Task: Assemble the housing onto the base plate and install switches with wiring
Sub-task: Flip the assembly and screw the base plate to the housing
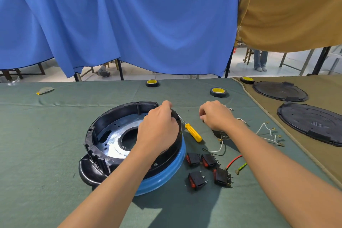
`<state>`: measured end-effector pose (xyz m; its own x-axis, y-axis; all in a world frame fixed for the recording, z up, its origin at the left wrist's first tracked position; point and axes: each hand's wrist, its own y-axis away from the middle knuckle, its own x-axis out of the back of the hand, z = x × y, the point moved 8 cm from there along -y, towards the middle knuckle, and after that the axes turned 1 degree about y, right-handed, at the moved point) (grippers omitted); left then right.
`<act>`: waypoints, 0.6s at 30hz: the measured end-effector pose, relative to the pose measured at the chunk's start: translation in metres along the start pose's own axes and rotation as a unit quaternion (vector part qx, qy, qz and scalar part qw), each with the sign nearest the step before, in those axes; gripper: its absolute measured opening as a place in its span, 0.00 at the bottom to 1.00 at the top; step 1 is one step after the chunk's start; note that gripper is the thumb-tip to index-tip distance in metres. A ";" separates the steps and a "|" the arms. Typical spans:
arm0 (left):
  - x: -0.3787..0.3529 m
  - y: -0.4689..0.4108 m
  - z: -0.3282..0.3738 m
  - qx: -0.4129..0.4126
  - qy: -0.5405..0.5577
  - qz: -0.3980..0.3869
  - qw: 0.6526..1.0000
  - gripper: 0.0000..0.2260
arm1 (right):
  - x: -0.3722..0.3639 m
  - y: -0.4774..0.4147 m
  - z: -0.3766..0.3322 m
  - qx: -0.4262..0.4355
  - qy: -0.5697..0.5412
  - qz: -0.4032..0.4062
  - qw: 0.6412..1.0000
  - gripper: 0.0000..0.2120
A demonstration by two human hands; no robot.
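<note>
A round black housing [103, 127] with a blue lower ring [166, 176] sits on the green cloth, a silvery metal plate [118, 140] showing inside it. My left hand [159, 127] grips the housing's right rim, fingers curled over the edge. My right hand [216, 114] hovers to the right with curled fingers; what it pinches, if anything, is hidden. A yellow-handled screwdriver [193, 133] lies between the hands. Several black rocker switches [205, 170] with red buttons lie in front of it. White wires [266, 131] and a red and green-yellow wire [235, 163] lie under and beside my right forearm.
Two rolls of black tape [152, 83] [218, 92] stand toward the table's far edge, a third [247, 80] on the brown cloth at right. Two black round plates [280, 91] [312, 123] lie on that cloth. A small grey object [45, 90] lies far left. A blue curtain [129, 20] hangs behind.
</note>
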<state>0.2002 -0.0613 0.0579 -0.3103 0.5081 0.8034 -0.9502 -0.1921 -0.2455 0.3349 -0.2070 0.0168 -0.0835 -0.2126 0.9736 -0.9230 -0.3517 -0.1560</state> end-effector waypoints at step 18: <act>0.004 -0.004 -0.010 0.037 0.070 0.019 0.997 0.20 | 0.053 0.045 -0.077 0.145 -0.261 -0.006 0.954 0.03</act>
<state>0.2025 -0.0503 0.0566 -0.3529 0.6109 0.7087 -0.9341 -0.2732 -0.2297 0.2597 -0.1644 0.0745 0.1941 -0.6066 0.7709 -0.7742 -0.5773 -0.2593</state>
